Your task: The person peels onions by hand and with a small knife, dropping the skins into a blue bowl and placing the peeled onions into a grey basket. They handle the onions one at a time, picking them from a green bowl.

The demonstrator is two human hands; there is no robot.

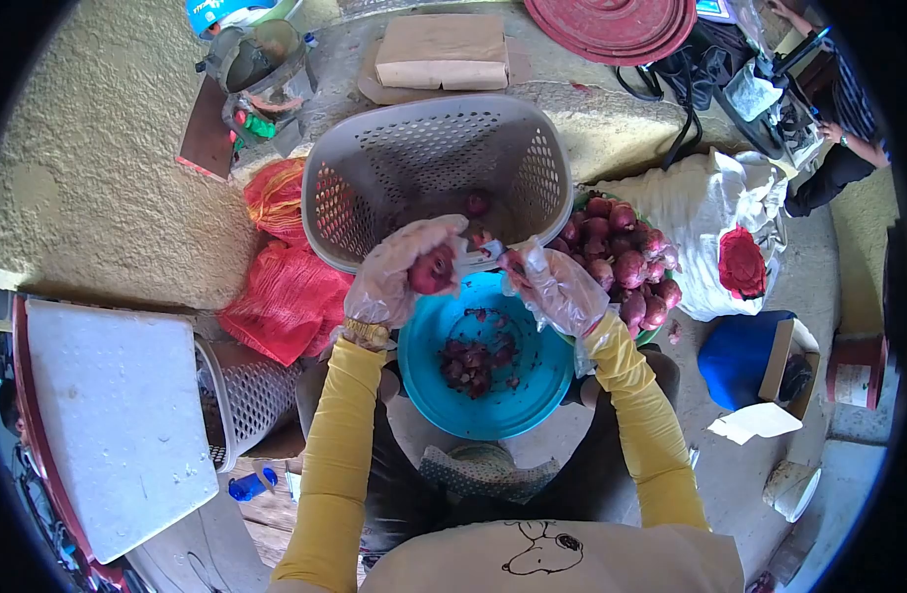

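Observation:
My left hand (394, 277), in a clear plastic glove, is closed around a red onion (433, 272) above the left rim of a blue basin (419, 395). Across from it, my gloved right hand (564, 289) has its fingers pinched together over the basin's right rim. Something small and reddish shows at those fingertips, too small to name. Dark red onion skins (478, 364) lie in the bottom of the basin. Just beyond both hands stands a grey-brown perforated basket (424, 133) with an onion (478, 204) inside. Beside my right hand is a heap of red onions (626, 257).
Red mesh sacks (286, 301) lie to the left, near a white foam lid (118, 415) and another basket (266, 390). At right are a white sack (691, 203) and a blue container (740, 361). Another person (854, 128) is at the upper right.

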